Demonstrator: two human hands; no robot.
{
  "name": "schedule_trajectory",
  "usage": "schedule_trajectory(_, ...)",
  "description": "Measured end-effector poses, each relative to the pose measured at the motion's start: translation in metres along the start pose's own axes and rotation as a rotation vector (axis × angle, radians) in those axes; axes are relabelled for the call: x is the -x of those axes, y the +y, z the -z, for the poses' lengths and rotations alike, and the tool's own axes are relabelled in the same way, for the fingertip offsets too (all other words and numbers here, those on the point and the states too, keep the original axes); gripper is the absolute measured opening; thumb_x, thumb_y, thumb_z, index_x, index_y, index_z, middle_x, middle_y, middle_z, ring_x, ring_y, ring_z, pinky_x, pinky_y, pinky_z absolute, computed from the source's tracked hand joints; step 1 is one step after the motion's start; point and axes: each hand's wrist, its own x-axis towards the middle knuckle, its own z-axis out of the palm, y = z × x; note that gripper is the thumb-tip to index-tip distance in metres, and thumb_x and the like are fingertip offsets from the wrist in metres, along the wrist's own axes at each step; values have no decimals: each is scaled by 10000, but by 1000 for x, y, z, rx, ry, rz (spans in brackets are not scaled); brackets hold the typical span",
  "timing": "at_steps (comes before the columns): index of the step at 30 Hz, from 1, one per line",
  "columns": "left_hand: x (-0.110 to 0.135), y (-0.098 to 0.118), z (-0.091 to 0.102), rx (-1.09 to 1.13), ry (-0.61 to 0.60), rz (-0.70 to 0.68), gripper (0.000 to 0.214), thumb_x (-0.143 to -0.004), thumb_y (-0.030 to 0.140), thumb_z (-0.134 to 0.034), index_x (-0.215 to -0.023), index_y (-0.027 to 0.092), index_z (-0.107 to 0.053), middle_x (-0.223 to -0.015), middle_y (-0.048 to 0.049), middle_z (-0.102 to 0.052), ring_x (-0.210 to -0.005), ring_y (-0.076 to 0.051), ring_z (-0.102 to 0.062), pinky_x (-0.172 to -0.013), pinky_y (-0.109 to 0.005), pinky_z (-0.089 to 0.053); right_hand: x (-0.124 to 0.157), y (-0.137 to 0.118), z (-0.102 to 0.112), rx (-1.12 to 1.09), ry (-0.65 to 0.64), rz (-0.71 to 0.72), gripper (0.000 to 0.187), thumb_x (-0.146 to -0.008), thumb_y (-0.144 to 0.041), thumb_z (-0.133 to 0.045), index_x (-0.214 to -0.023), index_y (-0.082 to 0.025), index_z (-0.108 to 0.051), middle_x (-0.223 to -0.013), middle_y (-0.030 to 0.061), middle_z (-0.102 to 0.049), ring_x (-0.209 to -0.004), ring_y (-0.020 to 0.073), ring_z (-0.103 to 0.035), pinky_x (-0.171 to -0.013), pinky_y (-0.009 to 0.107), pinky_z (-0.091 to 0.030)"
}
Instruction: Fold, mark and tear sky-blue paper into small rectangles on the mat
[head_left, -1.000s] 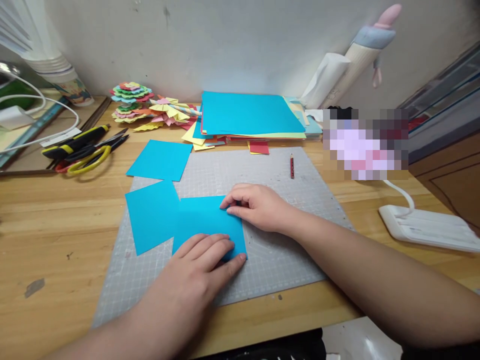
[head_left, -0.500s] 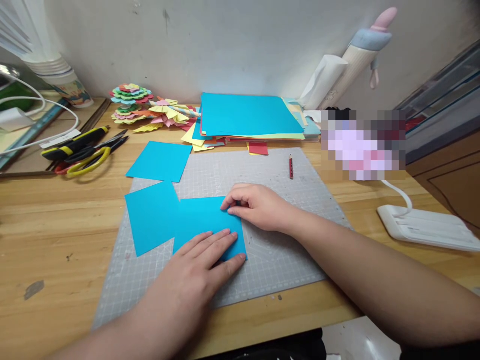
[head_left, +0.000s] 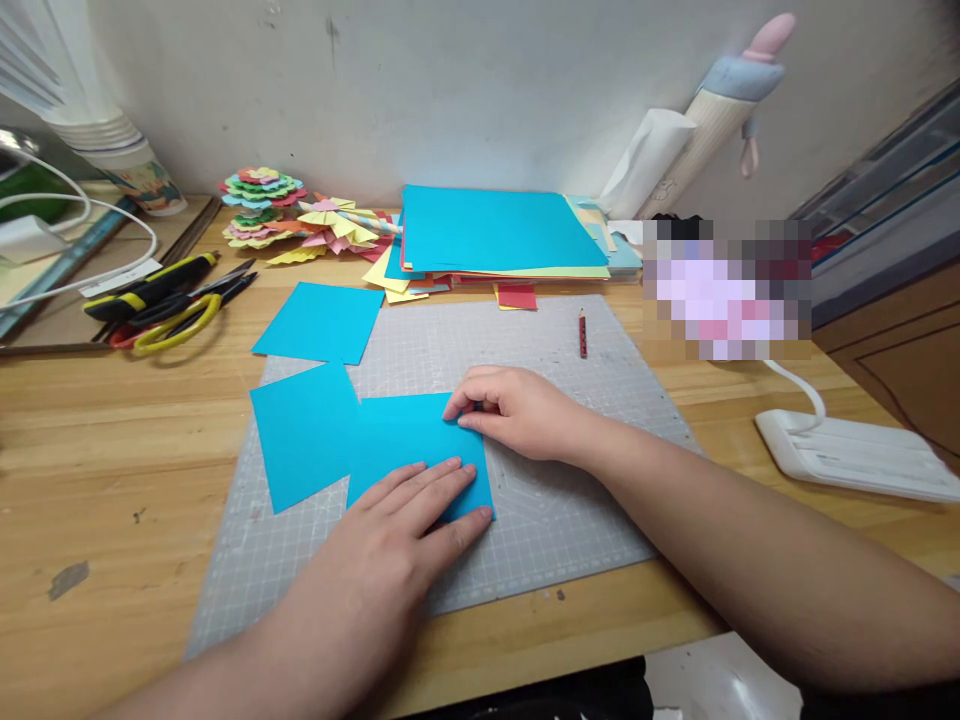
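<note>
A square sheet of blue paper (head_left: 401,435) lies on a grey gridded cutting mat (head_left: 570,500). My left hand (head_left: 409,530) rests flat across the sheet's lower right part, fingers stretched and thumb near the lower right corner. At the upper right corner, my right hand (head_left: 502,405) has its fingers curled towards the thumb over the paper's edge, hiding that corner. To the left, a second blue sheet (head_left: 304,435) touches the first. Behind it is a third blue sheet (head_left: 322,322), partly on the mat and partly on the wooden desk (head_left: 112,430).
A short red-and-black pencil (head_left: 583,335) and red paper scraps (head_left: 517,296) lie at the mat's far side. Stacked coloured paper (head_left: 502,230) and folded paper flowers (head_left: 262,205) stand by the wall. Scissors (head_left: 176,325) are at left, a white lamp-like device (head_left: 862,455) at right.
My right fingertips have shifted very slightly to the right at the paper's corner. My left hand and the sheets stay where they were.
</note>
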Motion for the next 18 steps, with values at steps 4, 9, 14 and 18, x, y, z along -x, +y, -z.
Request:
schedule_trajectory(4, -3, 2, 0, -18, 18, 24, 592, -798, -16, -391, -1315, 231, -540, -1397, -49, -550, -1255, -205, -538, -1037, -427, -459, -1, 1, 1, -17, -20, 9, 182, -842, -42, -580, -895, -173, -695, -890, 17, -641, -805, 124, -580, -715, 257, -433)
schedule_trajectory(9, -12, 6, 0, -54, 19, 72, 450, -864, 56, -405, -1240, 226, -587, -1323, -37, -613, -1222, -214, -561, -1033, -451, -450, -4, 5, 5, -45, -54, 9, 214, -828, -20, -549, -886, -168, -692, -900, 24, -638, -792, 122, -577, -707, 257, -436)
schedule_trajectory(14, -18, 9, 0, -96, -5, 130, 291, -891, 130, -434, -1068, 235, -640, -1411, -101, -528, -1383, -256, -383, -1097, -567, -323, -6, 4, 8, -62, -54, -69, 205, -804, -18, -565, -870, -164, -692, -858, 14, -620, -733, 113, -555, -670, 250, -427)
schedule_trajectory(18, -18, 9, -4, -129, -2, 114, 222, -900, 147, -469, -1041, 217, -626, -1436, -123, -497, -1400, -254, -352, -1135, -555, -250, -8, 4, 8, -125, -52, -139, 183, -800, -32, -574, -876, -149, -693, -789, -4, -588, -639, 90, -512, -586, 233, -396)
